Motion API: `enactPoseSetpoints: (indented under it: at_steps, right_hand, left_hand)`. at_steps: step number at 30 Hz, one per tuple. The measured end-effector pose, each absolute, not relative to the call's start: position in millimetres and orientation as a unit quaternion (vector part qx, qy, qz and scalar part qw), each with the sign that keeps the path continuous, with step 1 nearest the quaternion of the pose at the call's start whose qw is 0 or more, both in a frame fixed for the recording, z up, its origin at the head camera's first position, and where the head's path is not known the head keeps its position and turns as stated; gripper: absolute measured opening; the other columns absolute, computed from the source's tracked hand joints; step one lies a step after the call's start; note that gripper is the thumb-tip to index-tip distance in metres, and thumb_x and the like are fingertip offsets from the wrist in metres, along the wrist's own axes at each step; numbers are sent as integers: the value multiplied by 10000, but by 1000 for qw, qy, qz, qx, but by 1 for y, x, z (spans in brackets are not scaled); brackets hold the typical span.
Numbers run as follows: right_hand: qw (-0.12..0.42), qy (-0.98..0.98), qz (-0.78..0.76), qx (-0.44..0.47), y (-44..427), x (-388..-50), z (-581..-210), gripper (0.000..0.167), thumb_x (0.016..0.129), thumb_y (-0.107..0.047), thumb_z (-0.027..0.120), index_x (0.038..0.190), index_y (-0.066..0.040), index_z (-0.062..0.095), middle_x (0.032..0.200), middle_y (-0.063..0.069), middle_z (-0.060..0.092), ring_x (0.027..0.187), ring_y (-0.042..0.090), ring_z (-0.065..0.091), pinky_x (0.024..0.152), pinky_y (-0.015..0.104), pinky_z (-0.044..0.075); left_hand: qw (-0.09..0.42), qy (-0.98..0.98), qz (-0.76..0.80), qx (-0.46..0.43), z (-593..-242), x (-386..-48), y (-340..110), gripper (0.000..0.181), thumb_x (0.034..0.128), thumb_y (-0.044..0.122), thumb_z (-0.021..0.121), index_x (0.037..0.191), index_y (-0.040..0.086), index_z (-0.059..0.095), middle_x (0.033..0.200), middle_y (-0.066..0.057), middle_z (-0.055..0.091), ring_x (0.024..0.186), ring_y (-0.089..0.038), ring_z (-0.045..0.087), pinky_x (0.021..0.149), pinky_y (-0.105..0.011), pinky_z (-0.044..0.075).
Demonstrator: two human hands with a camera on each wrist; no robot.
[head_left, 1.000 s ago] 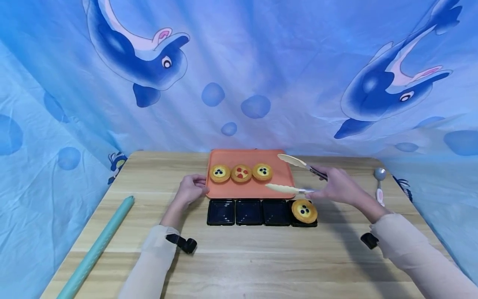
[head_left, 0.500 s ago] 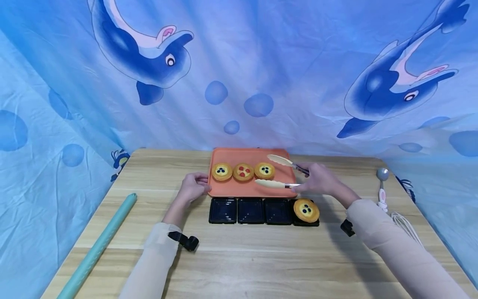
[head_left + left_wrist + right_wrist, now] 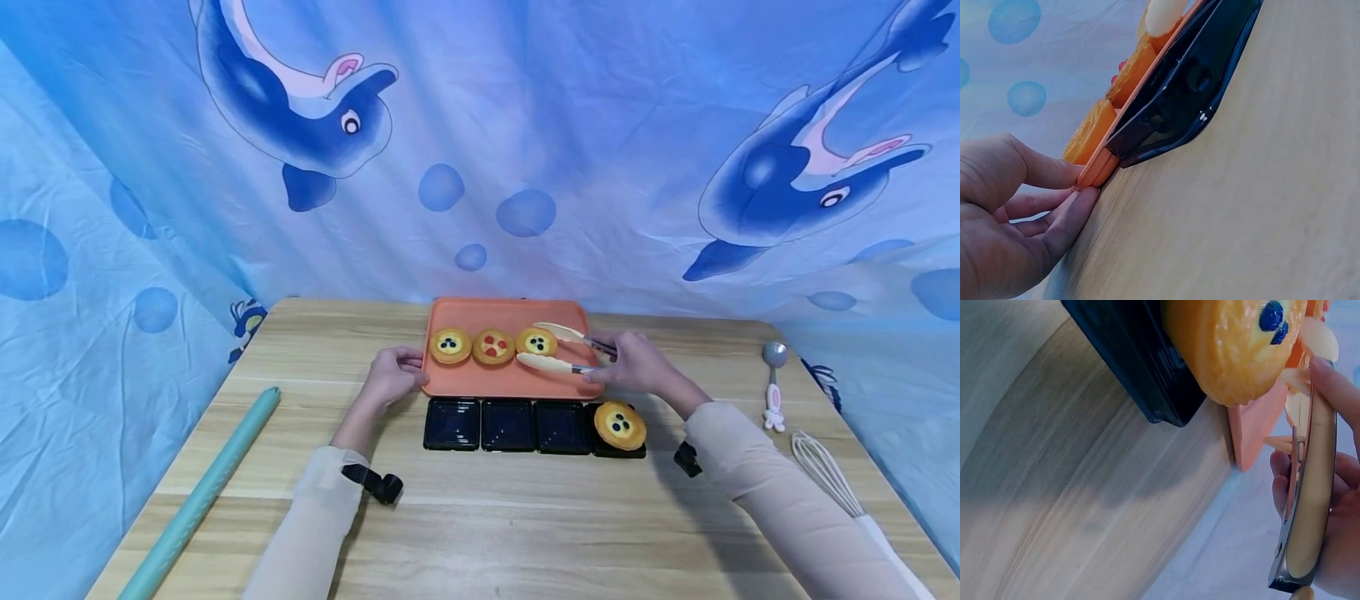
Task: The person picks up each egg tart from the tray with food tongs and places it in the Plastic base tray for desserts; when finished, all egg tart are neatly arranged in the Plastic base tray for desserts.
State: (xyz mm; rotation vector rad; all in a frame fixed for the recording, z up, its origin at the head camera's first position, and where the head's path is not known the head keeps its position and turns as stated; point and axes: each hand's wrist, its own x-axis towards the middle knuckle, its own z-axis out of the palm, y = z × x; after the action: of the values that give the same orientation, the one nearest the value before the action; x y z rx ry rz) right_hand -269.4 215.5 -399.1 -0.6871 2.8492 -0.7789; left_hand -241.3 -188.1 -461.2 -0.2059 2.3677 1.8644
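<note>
Blue dolphin-print cloth (image 3: 465,125) hangs behind a wood-grain table (image 3: 495,533). Orange tray (image 3: 487,386) at far middle, holding three tarts in a row: left tart (image 3: 450,347) with dark berries, middle tart (image 3: 493,347) with red pieces, right tart (image 3: 536,340) with dark berries. Left hand (image 3: 393,377) pinches the tray's left rim between thumb and fingers. Right hand (image 3: 637,364) has thumb and fingers curled round the tongs (image 3: 546,363); tongs' arms spread, tips at far and near sides of right tart, can't tell if touching. Four black containers (image 3: 508,425) lined up just near of tray; fourth tart (image 3: 620,426) sits on rightmost one. Green rod (image 3: 202,492) lies left; spoon (image 3: 774,405) and whisk (image 3: 836,487) right, whisk nearer.
</note>
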Motion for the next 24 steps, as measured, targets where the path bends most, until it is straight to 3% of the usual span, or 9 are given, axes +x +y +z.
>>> enactPoseSetpoints:
  at_steps: [3,5,7,9,11,14,18,21,24]
  right_hand:
    - [48,938,-260,-225,217,-269,-399,651,812,-249,836,1350,19,586,1260,224,632,838,268,596,710,391,491]
    - [47,937,-262,-225,218,-269,-400,642,817,-248,833,1349,15,589,1035,199,683,687,217,521,601,329,428]
    - [48,938,-260,-226,219,-269,-401,643,820,-255,830,1352,13,588,795,114,609,590,171,413,526,286,334]
    - [53,938,-261,-224,220,-269,-401,645,827,-264,824,1362,4,582,661,53,450,531,165,311,485,282,252]
    - [53,937,-262,-224,220,-269,-400,644,832,-268,819,1364,5,580,654,53,441,525,181,319,479,289,258]
    - [43,934,-267,-233,222,-269,-397,636,831,-252,820,1353,23,582,858,144,654,642,225,523,555,322,427]
    - [34,931,-270,-243,226,-271,-390,666,825,-242,826,1354,62,560,1077,253,686,579,203,506,651,378,490]
    - [35,933,-267,-239,227,-270,-383,695,818,-252,832,1363,71,545,893,230,685,451,145,277,571,344,422]
    - [21,936,-256,-239,229,-268,-373,709,805,-281,842,1355,63,558,868,195,683,457,119,289,557,327,402]
  left_hand:
    - [58,784,614,-65,-462,-242,-187,466,793,-141,675,1248,-107,581,1115,-242,626,958,-301,640,726,-295,591]
    - [57,786,612,-62,-462,-242,-187,461,792,-138,676,1242,-112,581,1109,-241,629,951,-295,641,721,-290,590]
    - [55,787,611,-61,-462,-242,-187,458,791,-137,676,1239,-114,581,1106,-238,630,949,-290,640,719,-285,589]
    - [55,787,611,-61,-462,-243,-186,457,792,-134,676,1238,-115,581,1107,-239,630,946,-287,640,720,-285,590]
    - [55,787,611,-60,-462,-243,-186,454,796,-131,677,1239,-116,580,1109,-242,629,944,-285,640,723,-288,591]
    - [57,785,613,-63,-462,-243,-186,449,802,-130,678,1241,-111,581,1111,-241,627,943,-284,637,726,-290,590]
    - [62,785,613,-63,-463,-242,-187,447,817,-128,671,1253,-112,572,1120,-244,621,957,-290,633,731,-297,590]
    - [64,786,611,-61,-463,-242,-188,443,824,-121,672,1255,-111,571,1124,-248,623,971,-299,635,735,-305,590]
    - [62,788,610,-63,-463,-241,-188,438,819,-119,677,1247,-103,581,1117,-244,627,974,-305,634,735,-306,589]
